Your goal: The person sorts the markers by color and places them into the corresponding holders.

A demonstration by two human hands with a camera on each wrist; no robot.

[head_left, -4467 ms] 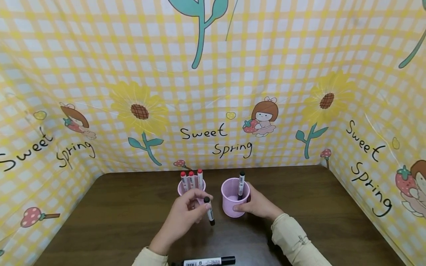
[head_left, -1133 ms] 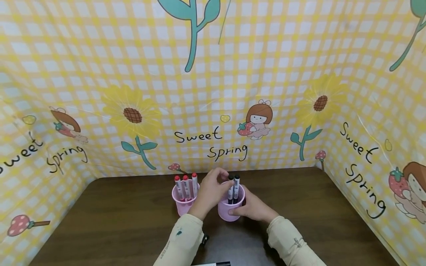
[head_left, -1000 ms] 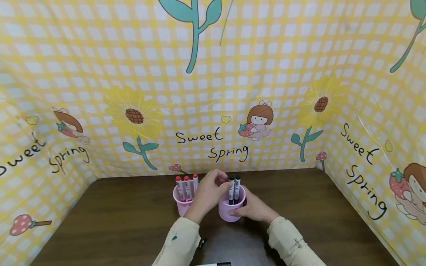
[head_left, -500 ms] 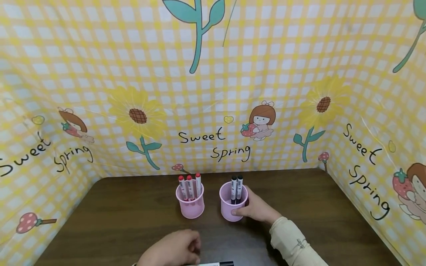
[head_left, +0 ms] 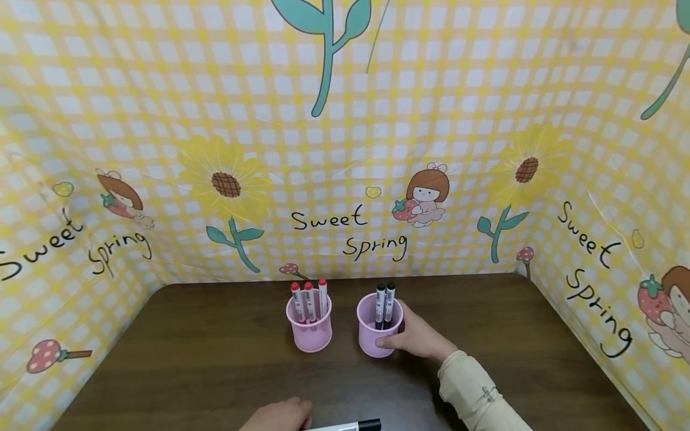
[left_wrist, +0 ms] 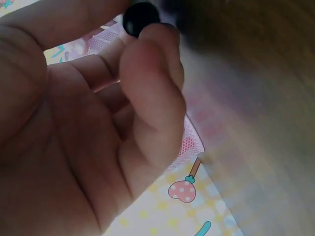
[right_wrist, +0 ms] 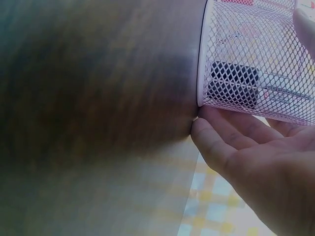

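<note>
My right hand grips a pink mesh pen cup from its right side, thumb in front. In the right wrist view, fingers lie along the cup's mesh wall. Two black-capped markers stand in that cup. At the bottom edge of the head view, my left hand is partly cut off beside another black-capped marker. The left wrist view shows thumb and finger pinching a marker's round black end; the rest of it is hidden there.
A second pink mesh cup stands to the left with three red-capped markers in it. Both cups are on a dark wooden table. A yellow checked cloth rises behind and at both sides.
My left hand has put a second black-capped marker into the right cup, let it go, and come back down to the marker at the near edge. The right hand stays on its cup.
</note>
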